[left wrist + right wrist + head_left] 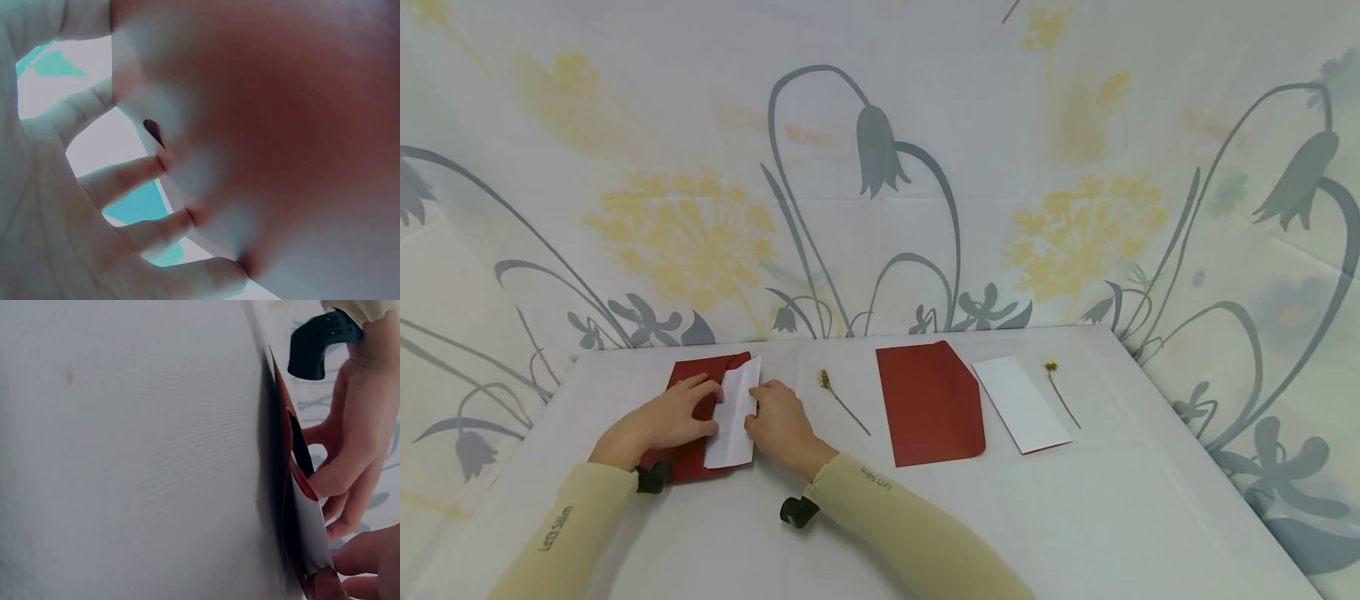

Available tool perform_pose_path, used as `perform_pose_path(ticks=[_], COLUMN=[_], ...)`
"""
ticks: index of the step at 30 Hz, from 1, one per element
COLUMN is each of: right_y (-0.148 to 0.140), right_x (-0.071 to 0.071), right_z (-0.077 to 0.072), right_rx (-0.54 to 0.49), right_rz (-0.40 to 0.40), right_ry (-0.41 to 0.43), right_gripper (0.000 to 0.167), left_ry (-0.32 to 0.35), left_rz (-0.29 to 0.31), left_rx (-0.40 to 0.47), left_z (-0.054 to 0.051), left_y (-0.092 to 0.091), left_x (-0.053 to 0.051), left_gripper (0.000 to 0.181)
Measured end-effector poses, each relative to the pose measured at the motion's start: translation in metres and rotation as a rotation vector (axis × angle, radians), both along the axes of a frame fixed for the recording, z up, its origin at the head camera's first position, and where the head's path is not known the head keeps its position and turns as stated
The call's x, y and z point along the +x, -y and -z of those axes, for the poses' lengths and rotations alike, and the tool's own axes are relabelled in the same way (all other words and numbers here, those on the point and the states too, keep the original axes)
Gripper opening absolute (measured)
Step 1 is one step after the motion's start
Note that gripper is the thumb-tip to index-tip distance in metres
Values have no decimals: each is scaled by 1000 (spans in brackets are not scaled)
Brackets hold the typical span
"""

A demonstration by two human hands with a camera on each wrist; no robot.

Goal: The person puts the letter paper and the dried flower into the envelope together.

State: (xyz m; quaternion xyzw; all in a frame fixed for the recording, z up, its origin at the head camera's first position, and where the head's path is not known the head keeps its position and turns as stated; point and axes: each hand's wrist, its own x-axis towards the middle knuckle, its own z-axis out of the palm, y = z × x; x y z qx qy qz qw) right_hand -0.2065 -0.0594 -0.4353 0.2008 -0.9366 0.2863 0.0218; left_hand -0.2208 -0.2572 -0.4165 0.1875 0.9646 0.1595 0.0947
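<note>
On the left part of the table lies a red envelope [696, 460], with a folded white card [732, 417] over its right part. My left hand [673, 412] rests on the envelope, fingers spread, its fingertips touching the card's left side. Spread fingers of that hand also show in the left wrist view, their tips against a blurred red surface [281, 119]. My right hand [782, 423] pinches the card's right edge. In the right wrist view the white card [312, 528] stands partly raised over the red paper, the right hand [365, 565] at its edge.
A dried flower stem [846, 407] lies right of my right hand. Farther right are a second red envelope [931, 408], a white card with a red edge [1021, 404] and another dried flower [1063, 396]. A patterned cloth [985, 167] hangs behind the table.
</note>
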Motion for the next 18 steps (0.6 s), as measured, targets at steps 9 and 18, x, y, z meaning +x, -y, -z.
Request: perform_pose_path(ticks=[9,18], right_y=[10,12], right_x=[-3,-9], right_z=[7,22], right_rx=[33,-131], right_rz=[-42,-76], right_ry=[26,67], right_gripper=[36,34], left_ry=[3,3], left_rz=[-11,1], left_rx=[7,46], left_z=[-3,0], left_y=[0,2], left_x=[0,0], left_gripper=[37,35])
